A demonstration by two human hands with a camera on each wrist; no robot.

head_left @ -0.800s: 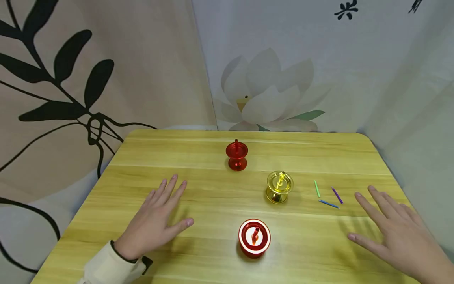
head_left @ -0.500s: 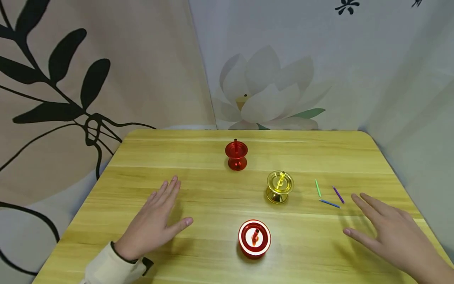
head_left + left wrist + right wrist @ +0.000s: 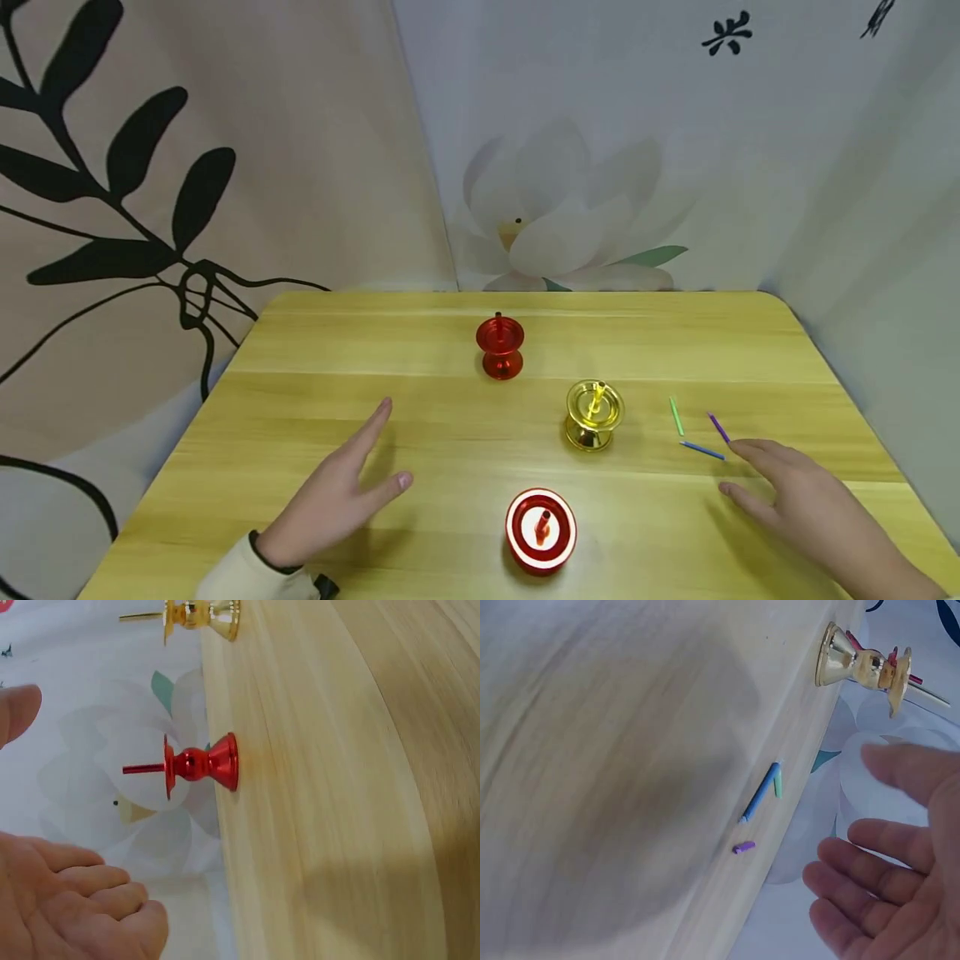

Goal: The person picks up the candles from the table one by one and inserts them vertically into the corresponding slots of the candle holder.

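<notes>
So the right hand (image 3: 806, 504) has come in closer to the little sticks since half a second ago, and the left hand (image 3: 333, 500) has rolled more edge-on, so only the index finger and thumb really show from above. The sticks and holders are sitting where they were.

Both hands are empty: the right has its fingers loosely bent with the thumb held well off, the left is relaxed with the thumb apart. From above, the right index finger covers the near end of the purple stick (image 3: 718, 427), but from the wrist side there's a gap, so no contact yet.

If that's a pickup, I'd come down low and pinch one stick mid-length with thumb and index. They're thin and probably roll easily, so don't swipe. The blue stick (image 3: 702, 451) lies close by and could get nudged too.

The sticks are slim and straight, like birthday candles, lying loose on the tabletop (image 3: 420, 333) right of the shiny gold candle holder (image 3: 592, 419). The green stick (image 3: 677, 417) is the one furthest left. Two glossy red candle holders, the far one (image 3: 501, 346) and the near one (image 3: 541, 533), stand upright, each with a centre spike.
</notes>
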